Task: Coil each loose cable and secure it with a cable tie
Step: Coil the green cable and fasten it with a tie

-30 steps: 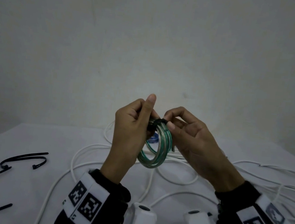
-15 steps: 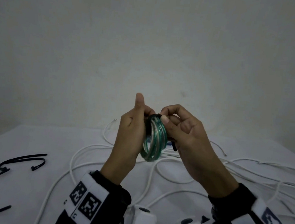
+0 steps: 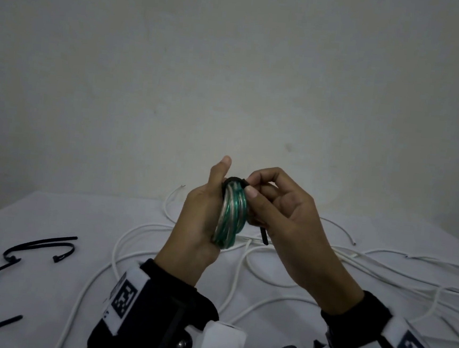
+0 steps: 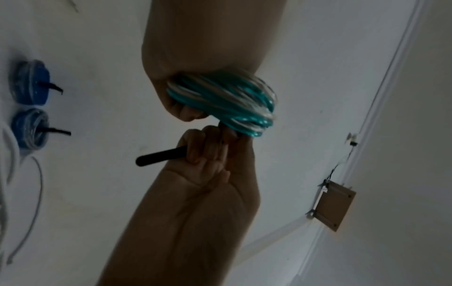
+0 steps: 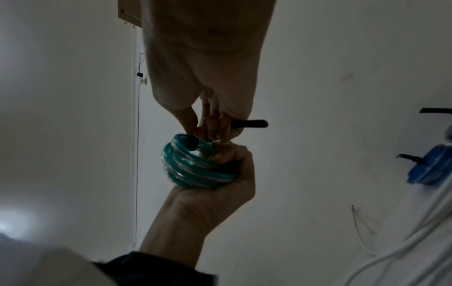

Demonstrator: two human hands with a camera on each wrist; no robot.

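Observation:
A coil of green and clear cable (image 3: 231,218) (image 4: 229,108) (image 5: 195,166) is held up above the table. My left hand (image 3: 205,213) (image 5: 220,174) grips the coil, thumb raised. A black cable tie (image 3: 236,181) (image 5: 192,143) loops over the coil's top. My right hand (image 3: 272,205) (image 4: 210,151) pinches the tie at its head, and the tie's tail (image 3: 264,235) (image 4: 161,157) (image 5: 249,123) sticks out below the curled fingers.
Loose white cables (image 3: 299,252) sprawl over the white table (image 3: 52,214). Several spare black ties (image 3: 39,246) lie at the left. Two blue coils with ties on them (image 4: 30,83) (image 4: 30,128) (image 5: 435,166) rest on the table.
The coil has turned edge-on and risen slightly with both hands. The tie loop sits tighter on the coil, and the tail now hangs out below my right hand.

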